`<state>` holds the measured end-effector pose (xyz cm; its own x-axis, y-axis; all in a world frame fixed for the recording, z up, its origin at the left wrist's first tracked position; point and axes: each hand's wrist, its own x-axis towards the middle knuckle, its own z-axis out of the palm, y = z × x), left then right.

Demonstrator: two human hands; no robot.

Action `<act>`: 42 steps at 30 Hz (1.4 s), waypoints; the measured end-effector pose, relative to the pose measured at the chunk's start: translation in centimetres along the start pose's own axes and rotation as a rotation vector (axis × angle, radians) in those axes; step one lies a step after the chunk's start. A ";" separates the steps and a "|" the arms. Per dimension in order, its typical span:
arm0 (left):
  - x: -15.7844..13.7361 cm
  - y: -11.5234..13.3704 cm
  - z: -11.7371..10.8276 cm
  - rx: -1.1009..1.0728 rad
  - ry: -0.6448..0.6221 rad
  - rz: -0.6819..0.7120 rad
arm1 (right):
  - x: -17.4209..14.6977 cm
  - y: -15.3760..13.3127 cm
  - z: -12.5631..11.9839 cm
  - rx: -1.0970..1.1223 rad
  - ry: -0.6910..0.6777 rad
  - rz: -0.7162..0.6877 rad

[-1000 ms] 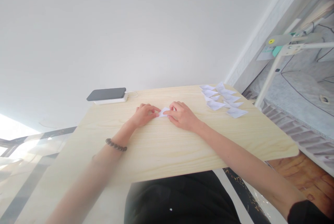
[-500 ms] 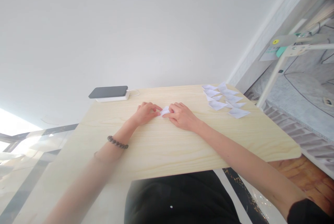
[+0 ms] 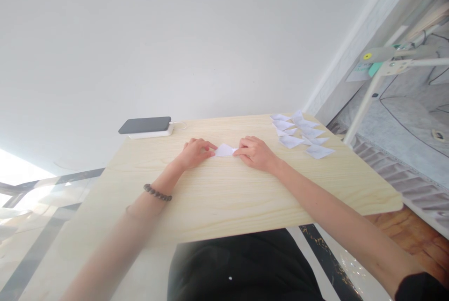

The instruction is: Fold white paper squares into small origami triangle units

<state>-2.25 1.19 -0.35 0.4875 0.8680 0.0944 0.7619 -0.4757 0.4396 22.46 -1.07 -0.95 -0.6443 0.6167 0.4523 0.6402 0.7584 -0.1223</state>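
From here I see the worktop across the middle of the frame, the wall behind it. At the centre, a paper piece sits between the left hand and the right hand. Right of centre, folded papers lie in two columns; left of centre, a phone rests on a block near the far edge.

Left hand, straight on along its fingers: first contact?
Folded white paper, at the fingertips of the left hand; beyond it, probably the right hand, though depth is hard to judge.
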 end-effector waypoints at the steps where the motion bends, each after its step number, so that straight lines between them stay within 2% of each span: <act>1: 0.0 0.0 0.0 0.000 0.001 0.001 | -0.1 0.2 -0.1 0.000 0.003 0.007; 6: -0.2 -0.3 0.0 0.010 0.033 0.053 | -0.4 0.8 -0.2 0.004 0.014 0.060; 10: -0.5 -0.1 0.1 -0.031 0.030 0.297 | -0.4 0.4 -0.1 0.067 0.033 0.097; 12: -0.6 0.4 0.2 -0.030 0.034 0.363 | -0.2 0.0 0.0 0.107 0.050 0.117; 21: -0.2 1.2 0.9 0.108 0.123 0.389 | 1.0 -0.9 1.3 0.178 0.048 0.137; 27: -0.5 1.4 0.9 0.169 0.191 0.347 | 1.4 -1.0 1.6 0.051 0.082 0.107; 32: -0.8 1.9 0.5 0.114 0.285 0.438 | 1.7 -1.8 1.2 -0.055 0.132 0.051; 38: -0.7 2.4 0.3 0.064 0.404 0.562 | 1.8 -2.7 1.1 -0.078 0.203 -0.021; 42: -0.8 2.8 0.3 0.094 0.442 0.593 | 1.9 -2.8 1.2 -0.095 0.239 -0.076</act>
<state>-0.38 -0.83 0.53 0.6263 0.4288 0.6511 0.4670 -0.8751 0.1270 18.97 -1.77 -0.81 -0.5819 0.4832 0.6541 0.6377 0.7703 -0.0017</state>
